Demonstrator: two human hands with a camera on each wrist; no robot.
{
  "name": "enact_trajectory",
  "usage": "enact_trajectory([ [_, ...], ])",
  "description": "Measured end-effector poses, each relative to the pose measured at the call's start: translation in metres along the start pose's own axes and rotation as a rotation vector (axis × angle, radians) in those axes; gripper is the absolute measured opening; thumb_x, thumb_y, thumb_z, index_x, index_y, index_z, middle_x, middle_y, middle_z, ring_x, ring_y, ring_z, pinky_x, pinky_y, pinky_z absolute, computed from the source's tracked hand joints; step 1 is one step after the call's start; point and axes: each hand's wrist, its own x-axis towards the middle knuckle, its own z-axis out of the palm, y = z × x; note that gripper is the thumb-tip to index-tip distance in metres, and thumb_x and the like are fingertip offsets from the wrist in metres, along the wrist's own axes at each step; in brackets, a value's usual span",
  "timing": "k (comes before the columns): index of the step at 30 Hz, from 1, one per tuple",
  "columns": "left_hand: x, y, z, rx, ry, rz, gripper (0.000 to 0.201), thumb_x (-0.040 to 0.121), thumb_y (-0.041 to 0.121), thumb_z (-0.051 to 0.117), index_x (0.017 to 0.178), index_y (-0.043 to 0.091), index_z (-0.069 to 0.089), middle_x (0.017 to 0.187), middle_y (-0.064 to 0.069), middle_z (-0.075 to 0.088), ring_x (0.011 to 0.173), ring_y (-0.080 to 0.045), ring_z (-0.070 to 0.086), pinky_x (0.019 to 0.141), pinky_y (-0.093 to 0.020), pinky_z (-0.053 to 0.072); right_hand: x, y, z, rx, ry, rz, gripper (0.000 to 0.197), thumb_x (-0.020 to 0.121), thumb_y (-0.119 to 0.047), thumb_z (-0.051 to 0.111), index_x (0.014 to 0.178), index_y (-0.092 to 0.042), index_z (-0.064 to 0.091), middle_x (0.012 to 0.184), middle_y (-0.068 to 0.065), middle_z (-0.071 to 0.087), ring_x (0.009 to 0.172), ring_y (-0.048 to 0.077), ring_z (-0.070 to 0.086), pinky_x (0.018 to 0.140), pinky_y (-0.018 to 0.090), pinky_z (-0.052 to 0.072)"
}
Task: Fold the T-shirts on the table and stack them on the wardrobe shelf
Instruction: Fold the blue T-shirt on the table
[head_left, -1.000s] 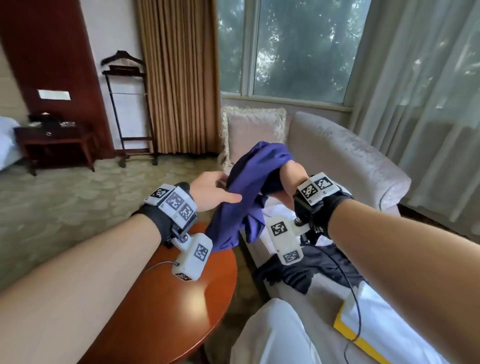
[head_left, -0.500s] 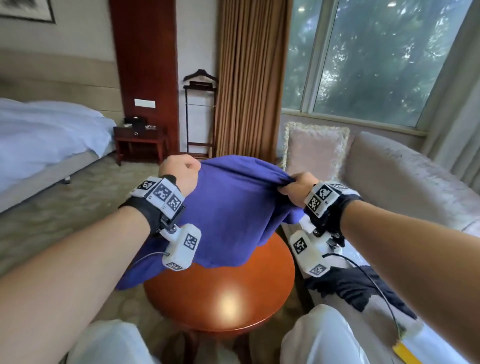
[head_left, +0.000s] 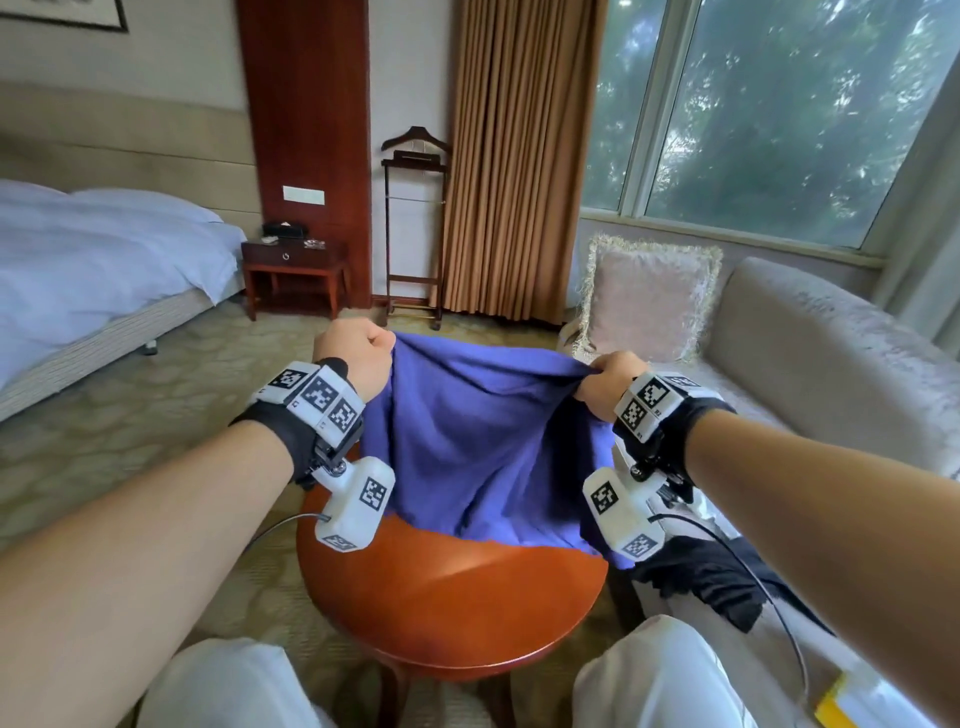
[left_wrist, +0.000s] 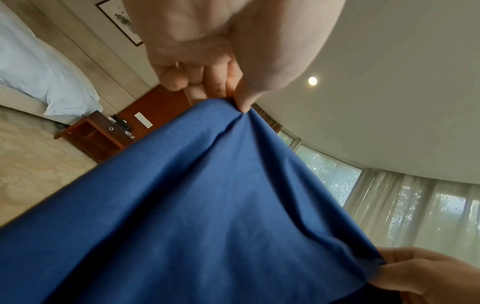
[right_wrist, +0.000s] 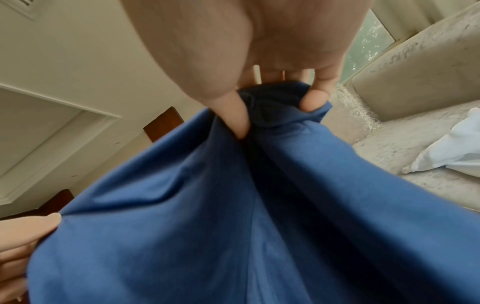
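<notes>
A blue-purple T-shirt (head_left: 483, 447) hangs spread between both hands above the round wooden table (head_left: 452, 608); its lower edge lies on the tabletop. My left hand (head_left: 358, 353) grips the shirt's upper left edge in a fist; the left wrist view shows thumb and fingers pinching the T-shirt (left_wrist: 207, 205). My right hand (head_left: 608, 379) grips the upper right edge, with the T-shirt (right_wrist: 233, 216) bunched between thumb and fingers. A black garment (head_left: 711, 582) lies on the sofa (head_left: 831, 374) beside my right forearm. No wardrobe shelf is in view.
A bed (head_left: 93, 270) stands at the left, a nightstand (head_left: 296, 275) and a valet stand (head_left: 415, 228) at the back wall. A fringed cushion (head_left: 649, 296) leans on the sofa. White cloth (right_wrist: 454, 152) and a yellow-edged item (head_left: 841, 701) lie on the sofa. My knees flank the table.
A second ago the shirt was bunched between the hands near the sofa. The hands have drawn apart and spread it over the table, and its lower edge has come down onto the tabletop.
</notes>
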Motion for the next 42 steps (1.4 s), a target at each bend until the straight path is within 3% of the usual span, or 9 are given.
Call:
enact_trajectory([
  [4, 0.007, -0.004, 0.007, 0.011, 0.007, -0.01, 0.017, 0.087, 0.019, 0.046, 0.073, 0.02, 0.055, 0.076, -0.008, 0.052, 0.075, -0.024, 0.043, 0.072, -0.033, 0.043, 0.004, 0.007, 0.002, 0.067, 0.076, -0.008, 0.047, 0.075, -0.024, 0.058, 0.122, -0.02, 0.061, 0.078, 0.007, 0.067, 0.068, 0.028, 0.064, 0.059, 0.026, 0.048],
  [9, 0.013, -0.005, 0.018, -0.053, 0.011, -0.039, 0.029, 0.085, 0.03, 0.048, 0.078, 0.01, 0.068, 0.087, -0.025, 0.064, 0.078, -0.032, 0.053, 0.077, -0.038, 0.049, 0.002, 0.0, 0.002, 0.268, 0.046, 0.004, 0.025, 0.072, -0.03, 0.059, 0.084, -0.011, 0.071, 0.083, 0.011, 0.072, 0.083, 0.03, 0.068, 0.074, 0.038, 0.055],
  [16, 0.011, -0.004, 0.029, -0.266, -0.03, -0.097, 0.017, 0.086, 0.022, 0.06, 0.072, 0.012, 0.063, 0.069, -0.004, 0.068, 0.074, -0.034, 0.067, 0.072, -0.046, 0.059, 0.005, -0.005, 0.002, 0.373, -0.084, 0.084, 0.046, 0.093, -0.038, 0.055, 0.122, -0.004, 0.06, 0.119, 0.011, 0.061, 0.096, 0.024, 0.052, 0.073, 0.023, 0.031],
  [20, 0.0, -0.005, 0.045, -0.281, -0.194, -0.171, 0.041, 0.057, 0.037, 0.081, 0.085, 0.026, 0.053, 0.092, 0.004, 0.064, 0.095, -0.023, 0.065, 0.088, -0.039, 0.054, 0.0, -0.018, 0.006, 0.5, -0.187, 0.03, 0.049, 0.096, -0.043, 0.049, 0.124, -0.004, 0.06, 0.112, 0.009, 0.06, 0.095, 0.019, 0.052, 0.074, 0.02, 0.032],
  [26, -0.041, 0.012, 0.073, -0.111, -0.589, 0.049, 0.054, 0.042, 0.042, 0.09, 0.088, 0.025, 0.067, 0.106, 0.004, 0.063, 0.102, -0.013, 0.059, 0.08, -0.024, 0.046, -0.005, -0.037, 0.019, 0.96, -0.342, 0.153, 0.067, 0.069, -0.058, 0.068, 0.117, -0.011, 0.063, 0.107, 0.009, 0.071, 0.094, 0.027, 0.069, 0.087, 0.043, 0.053],
  [31, -0.046, 0.014, 0.085, -0.121, -0.707, 0.084, 0.036, 0.069, 0.022, 0.088, 0.099, 0.015, 0.07, 0.09, 0.006, 0.071, 0.082, -0.006, 0.065, 0.074, -0.024, 0.049, -0.005, -0.032, 0.015, 1.156, -0.316, 0.122, 0.061, 0.081, -0.047, 0.068, 0.125, -0.005, 0.059, 0.111, 0.013, 0.071, 0.099, 0.03, 0.069, 0.092, 0.048, 0.052],
  [34, -0.043, 0.01, 0.081, -0.132, -0.679, 0.072, 0.03, 0.074, 0.029, 0.084, 0.084, 0.005, 0.07, 0.074, -0.004, 0.068, 0.065, -0.014, 0.057, 0.065, -0.026, 0.043, -0.002, -0.025, 0.009, 1.095, -0.213, 0.153, 0.078, 0.065, -0.058, 0.074, 0.122, -0.006, 0.06, 0.112, 0.012, 0.069, 0.099, 0.031, 0.067, 0.094, 0.05, 0.052],
  [38, -0.034, 0.003, 0.075, -0.212, -0.561, 0.008, 0.074, 0.05, 0.066, 0.082, 0.069, -0.003, 0.063, 0.063, -0.008, 0.062, 0.059, -0.016, 0.053, 0.06, -0.029, 0.039, 0.005, -0.008, -0.007, 0.785, 0.039, 0.169, 0.067, 0.062, -0.057, 0.079, 0.1, -0.004, 0.066, 0.096, 0.01, 0.068, 0.089, 0.025, 0.066, 0.086, 0.037, 0.055],
  [42, -0.029, 0.013, 0.06, -0.526, -0.501, -0.2, 0.033, 0.077, 0.037, 0.078, 0.087, 0.006, 0.074, 0.085, -0.009, 0.076, 0.085, -0.027, 0.071, 0.087, -0.039, 0.056, 0.007, 0.026, -0.02, 0.458, 0.091, 0.163, 0.033, 0.064, -0.038, 0.08, 0.071, -0.01, 0.066, 0.065, 0.004, 0.064, 0.068, 0.023, 0.065, 0.065, 0.032, 0.052],
])
